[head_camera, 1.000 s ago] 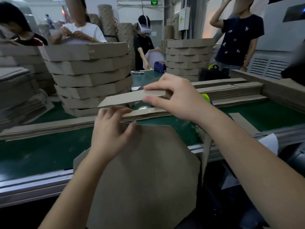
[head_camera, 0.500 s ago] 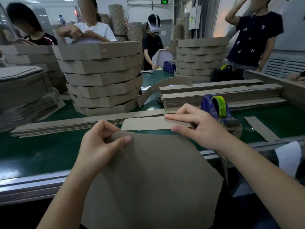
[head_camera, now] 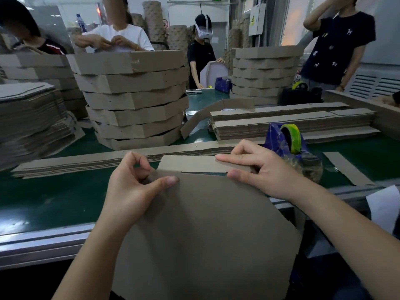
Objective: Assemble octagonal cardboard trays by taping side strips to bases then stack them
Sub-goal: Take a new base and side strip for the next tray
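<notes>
Green worktop (head_camera: 43, 191) fills most of the view, with a tall stack of finished trays (head_camera: 134, 100) up at 11 o'clock. Closer in, the octagonal base (head_camera: 205, 234) sits at 6 o'clock, hanging out over the worktop's near edge. Left grip (head_camera: 134, 187) pinches the base's far-left corner, thumb on top. Right grip (head_camera: 266, 172) grasps the side strip (head_camera: 190, 163), forefinger laid along it, strip lying right along the base's far edge at 12. Blue tape dispenser (head_camera: 285, 141) is just behind it at 2 o'clock.
</notes>
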